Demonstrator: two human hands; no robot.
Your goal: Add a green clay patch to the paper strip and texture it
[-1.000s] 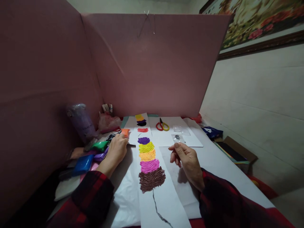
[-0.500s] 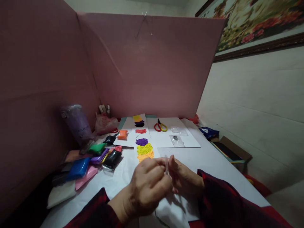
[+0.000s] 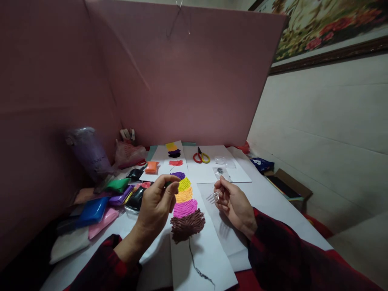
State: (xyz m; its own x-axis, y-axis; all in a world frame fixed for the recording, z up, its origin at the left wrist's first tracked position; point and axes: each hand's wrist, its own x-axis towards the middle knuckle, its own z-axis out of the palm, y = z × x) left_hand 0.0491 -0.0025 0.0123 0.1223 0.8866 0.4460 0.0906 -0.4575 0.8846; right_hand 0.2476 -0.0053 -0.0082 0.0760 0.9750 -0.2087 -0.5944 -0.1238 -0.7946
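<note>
Clear fork (image 3: 212, 197) in right hand (image 3: 233, 202)

Dim indoor light, dark corners, soft shadows on paper, wide-angle bending at edges, slight blur

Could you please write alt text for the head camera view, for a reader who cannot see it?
Two hands hover over a paper strip bearing stacked clay patches: the right hand pinches a clear plastic fork, the left hand a small dark bit. Clay packets lie left, scissors behind.

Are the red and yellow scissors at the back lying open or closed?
Closed, as far as the view shows. The scissors lie flat on the white paper, handles side by side, dark blades together in one point toward the pink board.
</note>
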